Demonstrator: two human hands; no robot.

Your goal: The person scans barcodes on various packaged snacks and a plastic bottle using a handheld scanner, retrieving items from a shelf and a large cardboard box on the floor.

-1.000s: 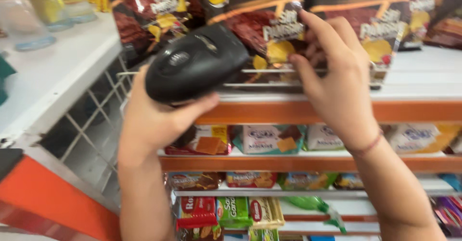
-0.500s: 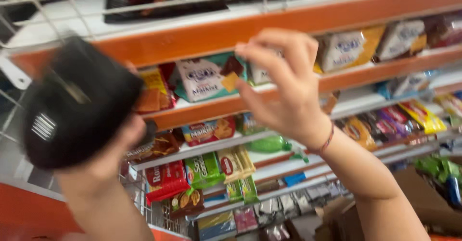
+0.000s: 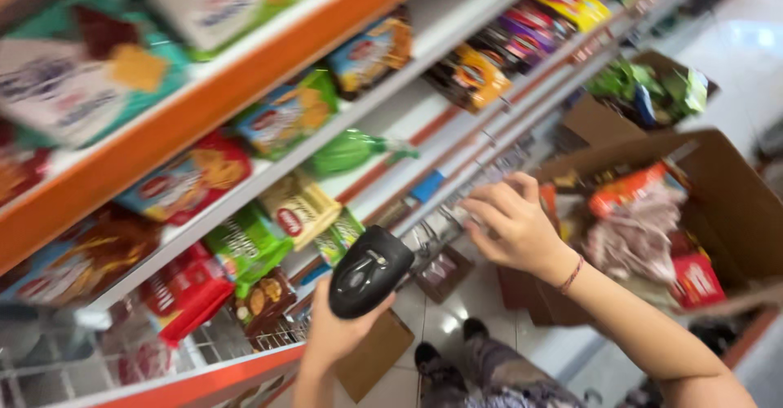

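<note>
My left hand (image 3: 330, 335) grips a black handheld scanner (image 3: 369, 271), held in front of the low shelves of snack packets. My right hand (image 3: 514, 224) reaches to the wire front of a low shelf (image 3: 469, 196), fingers curled on a clear-wrapped packet there; whether it holds the packet is blurred. A red thread bracelet (image 3: 571, 275) circles my right wrist. The view is tilted and smeared by motion.
Orange-edged shelves (image 3: 212, 102) carry rows of biscuit and snack packets. An open cardboard box (image 3: 718, 188) of mixed packets stands on the floor at right, with a second box (image 3: 644, 90) behind it. My legs and shoes (image 3: 473, 359) show on the tiled floor below.
The view has dropped from the top shelf to the low shelves. My right hand moved down to a low shelf front; the scanner stayed in my left hand.
</note>
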